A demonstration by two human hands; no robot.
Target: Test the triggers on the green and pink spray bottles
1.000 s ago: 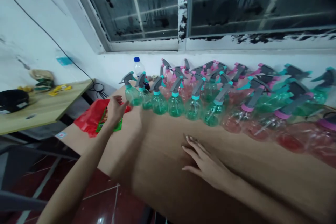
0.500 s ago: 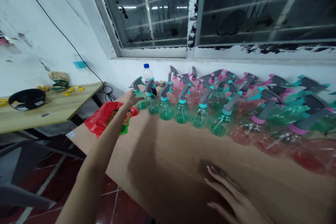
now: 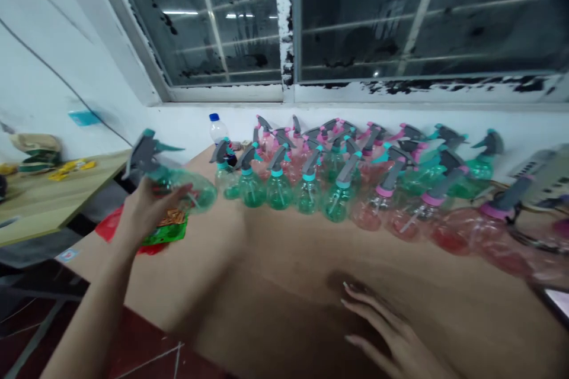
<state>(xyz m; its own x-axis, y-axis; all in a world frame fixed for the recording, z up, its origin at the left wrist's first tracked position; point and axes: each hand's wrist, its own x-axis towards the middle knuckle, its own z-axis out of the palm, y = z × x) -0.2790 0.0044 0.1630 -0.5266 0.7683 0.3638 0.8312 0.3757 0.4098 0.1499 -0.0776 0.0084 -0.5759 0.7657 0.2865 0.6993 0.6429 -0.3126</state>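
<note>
My left hand is closed round the neck of a green spray bottle with a grey trigger head. The bottle is in the air, tilted on its side, its base pointing right. Fingers spread, my right hand hovers low over or rests on the brown table; which of the two I cannot tell. Behind both hands runs a row of spray bottles, among them a green one and a pink one. More pink and green bottles crowd against the wall behind them.
A clear bottle with a blue cap stands at the back by the wall. A green snack packet and a red bag lie at the table's left. Beyond is a second table. A dark-framed device shows at the right edge.
My left hand has lifted the green spray bottle from the row's left end and brought it left and nearer, tipping it over. The view has turned right. My right hand keeps its spread pose.
</note>
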